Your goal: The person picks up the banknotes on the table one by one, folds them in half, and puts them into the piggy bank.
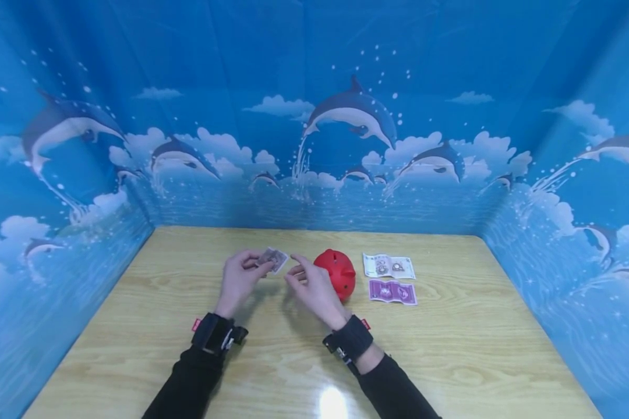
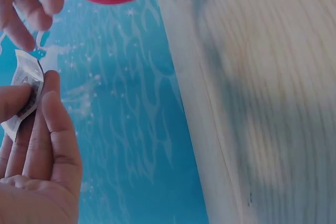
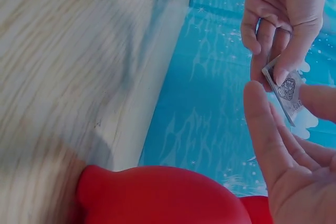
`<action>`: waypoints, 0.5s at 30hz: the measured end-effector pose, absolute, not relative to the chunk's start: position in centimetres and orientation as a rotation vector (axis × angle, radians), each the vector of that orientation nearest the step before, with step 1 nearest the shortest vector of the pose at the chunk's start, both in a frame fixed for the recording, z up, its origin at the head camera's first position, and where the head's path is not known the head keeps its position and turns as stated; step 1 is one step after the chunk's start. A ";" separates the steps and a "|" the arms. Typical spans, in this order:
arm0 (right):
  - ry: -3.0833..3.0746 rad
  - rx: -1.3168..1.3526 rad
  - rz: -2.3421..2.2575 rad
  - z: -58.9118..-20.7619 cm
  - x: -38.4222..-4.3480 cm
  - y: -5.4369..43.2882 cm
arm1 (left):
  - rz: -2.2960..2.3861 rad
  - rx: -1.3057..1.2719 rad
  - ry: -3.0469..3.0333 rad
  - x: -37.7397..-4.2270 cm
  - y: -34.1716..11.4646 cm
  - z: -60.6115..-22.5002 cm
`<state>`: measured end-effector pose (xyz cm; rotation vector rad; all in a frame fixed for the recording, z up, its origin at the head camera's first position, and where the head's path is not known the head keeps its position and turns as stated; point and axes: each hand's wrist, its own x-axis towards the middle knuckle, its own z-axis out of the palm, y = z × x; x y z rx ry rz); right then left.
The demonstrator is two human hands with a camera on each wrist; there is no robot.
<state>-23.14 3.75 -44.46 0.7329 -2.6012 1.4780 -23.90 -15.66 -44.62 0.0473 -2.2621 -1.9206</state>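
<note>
My left hand (image 1: 238, 280) pinches a small folded banknote (image 1: 278, 259) between thumb and fingers, held above the table. Brownish-grey print shows on the note in the head view, and its folded layers show edge-on in the left wrist view. My right hand (image 1: 315, 292) hovers just right of the note, thumb and fingers extended and spread; in the left wrist view its fingertips (image 2: 23, 38) are a little apart from the note. Beside the right hand stands a red piggy bank (image 1: 342, 271) with a slot on top, partly covered by that hand.
Right of the piggy bank, a pale banknote (image 1: 389, 266) and a purple banknote (image 1: 392, 292) lie flat with crease marks. The wooden table (image 1: 451, 337) is bordered by a blue dolphin-print curtain (image 1: 230, 201) at the back and sides.
</note>
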 end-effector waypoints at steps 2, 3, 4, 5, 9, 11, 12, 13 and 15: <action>-2.582 0.720 1.503 -44.5 -23.1 3.8 | -1.936 0.035 -2.251 -23.8 -15.4 -44.7; -2.574 0.714 1.507 -44.5 -23.2 3.8 | -1.943 0.028 -2.243 -23.8 -15.2 -44.7; -2.563 0.710 1.508 -44.5 -23.2 3.8 | -1.946 0.021 -2.237 -23.7 -15.1 -44.7; -2.551 0.705 1.512 -44.5 -23.2 3.8 | -1.949 0.009 -2.230 -23.7 -15.0 -44.8; -2.490 0.683 1.551 -44.5 -23.2 3.6 | -1.960 -0.056 -2.201 -23.4 -14.5 -45.0; -2.462 0.666 1.591 -44.5 -23.2 3.5 | -1.971 -0.088 -2.199 -23.3 -14.3 -45.1; -2.447 0.660 1.608 -44.4 -23.2 3.5 | -1.986 -0.101 -2.197 -23.3 -14.2 -45.1; -2.435 0.652 1.619 -44.4 -23.2 3.5 | -2.001 -0.114 -2.197 -23.2 -14.1 -45.1; -2.411 0.634 1.638 -44.4 -23.2 3.5 | -2.030 -0.139 -2.205 -23.1 -13.9 -45.0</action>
